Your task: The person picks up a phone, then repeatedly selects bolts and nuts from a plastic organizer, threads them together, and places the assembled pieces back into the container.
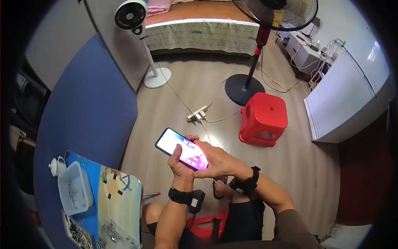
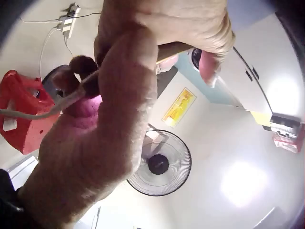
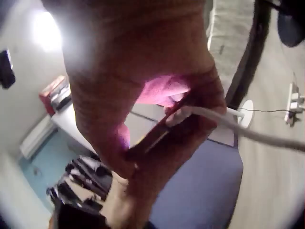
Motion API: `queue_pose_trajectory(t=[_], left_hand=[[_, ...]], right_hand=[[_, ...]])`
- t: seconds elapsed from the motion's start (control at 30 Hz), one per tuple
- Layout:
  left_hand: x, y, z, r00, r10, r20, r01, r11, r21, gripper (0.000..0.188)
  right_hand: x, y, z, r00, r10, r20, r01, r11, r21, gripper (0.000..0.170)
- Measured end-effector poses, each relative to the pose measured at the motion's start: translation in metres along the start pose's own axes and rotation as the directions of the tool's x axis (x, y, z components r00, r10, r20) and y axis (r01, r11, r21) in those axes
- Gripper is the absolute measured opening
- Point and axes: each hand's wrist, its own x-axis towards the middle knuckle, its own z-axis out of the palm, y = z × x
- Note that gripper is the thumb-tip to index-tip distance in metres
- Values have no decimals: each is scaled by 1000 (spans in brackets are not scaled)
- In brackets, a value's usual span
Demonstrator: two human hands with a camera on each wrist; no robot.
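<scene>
A smartphone [image 1: 176,145] with a dark case edge and a lit white and pink screen is held between both hands, screen up. My left hand [image 1: 181,168] grips it from the near side, its thumb lying over the screen. At the lower right end, my right hand [image 1: 217,159] holds the phone between thumb and fingers. A white charging cable [image 3: 228,125] runs to the phone's end, its plug [image 3: 178,117] sitting among the right hand's fingers. The right hand [image 2: 114,109] hides much of the phone in the left wrist view.
A power strip [image 1: 197,113] with cords lies on the floor ahead. A red stool [image 1: 265,116], a black standing fan [image 1: 245,87] and a white fan [image 1: 156,78] stand beyond. At left, a small table [image 1: 124,203] carries a plastic tub [image 1: 68,186] and a white cup [image 1: 57,167].
</scene>
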Motion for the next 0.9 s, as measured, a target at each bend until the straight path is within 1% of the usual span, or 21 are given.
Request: queue_pose_trajectory(t=[0.07, 0.1, 0.17, 0.2, 0.23, 0.3, 0.33, 0.37, 0.4, 0.47, 0.57, 0.6, 0.63, 0.67, 0.7, 0.73, 0.77, 0.8, 0.83, 0.87, 0.9], left_hand=[[9, -5, 5, 991, -129, 27, 130, 991, -34, 75], [-27, 88, -32, 955, -276, -109, 293, 936, 194, 78], [14, 2, -6, 955, -282, -86, 294, 938, 184, 82], [38, -51, 3, 947, -319, 29, 316, 945, 86, 85], [43, -67, 12, 914, -400, 69, 391, 913, 112, 82], [36, -69, -11, 838, -538, -94, 545, 834, 84, 72], [28, -63, -21, 835, -542, -102, 550, 829, 102, 72], [16, -59, -29, 821, -556, -127, 568, 818, 93, 67], [3, -55, -41, 808, -569, -152, 584, 808, 82, 62], [-23, -57, -91, 763, -625, -164, 637, 770, 27, 53], [-74, -51, -137, 672, -661, -334, 694, 720, -27, 43], [-92, -50, -153, 640, -668, -381, 710, 703, -41, 40], [-110, -46, -163, 589, -657, -470, 724, 688, -53, 38], [-126, -43, -170, 534, -640, -552, 737, 672, -66, 36], [-142, -41, -182, 534, -638, -555, 739, 671, -62, 36], [-158, -39, -193, 458, -614, -642, 762, 644, -72, 34], [-166, -37, -200, 378, -578, -723, 779, 620, -89, 32], [-169, -37, -204, 377, -569, -731, 772, 629, -92, 32], [-175, -36, -208, 341, -556, -758, 801, 594, -76, 30], [-184, -35, -210, 303, -536, -788, 821, 566, -70, 29], [-190, -37, -210, 299, -512, -805, 792, 604, -90, 29]], right_hand=[[4, 13, 0, 994, 10, -107, -8, 1000, 18, 93], [31, -11, 89, 991, -18, -134, 57, 953, 297, 93], [16, 76, 34, 937, -12, -350, 96, 970, 223, 88], [-2, 102, -20, 941, 70, -331, -13, 985, 171, 87], [-11, 123, -46, 937, 118, -329, -90, 991, 101, 87], [-19, 150, -59, 878, 219, -425, -239, 971, 6, 88], [-21, 167, -65, 846, 252, -470, -276, 961, 18, 86], [-24, 186, -73, 810, 286, -512, -318, 948, 28, 85], [-27, 211, -80, 755, 306, -581, -364, 931, 17, 87], [-38, 258, -100, 657, 345, -671, -458, 889, 8, 89], [-52, 312, -137, 518, 465, -718, -610, 789, 71, 85], [-56, 325, -144, 453, 478, -753, -631, 768, 108, 84], [-59, 338, -151, 385, 489, -783, -650, 746, 146, 83], [-61, 350, -158, 384, 491, -781, -647, 747, 151, 83], [-61, 363, -163, 296, 493, -818, -715, 682, 153, 83], [-63, 376, -167, 207, 485, -849, -776, 610, 160, 83], [-67, 380, -172, 212, 489, -846, -773, 613, 161, 83], [-71, 376, -178, 204, 534, -821, -794, 581, 181, 82], [-68, 379, -182, 208, 575, -791, -810, 554, 190, 81], [-70, 396, -180, 220, 509, -832, -753, 631, 187, 77], [-76, 417, -177, 237, 441, -866, -686, 707, 172, 72]])
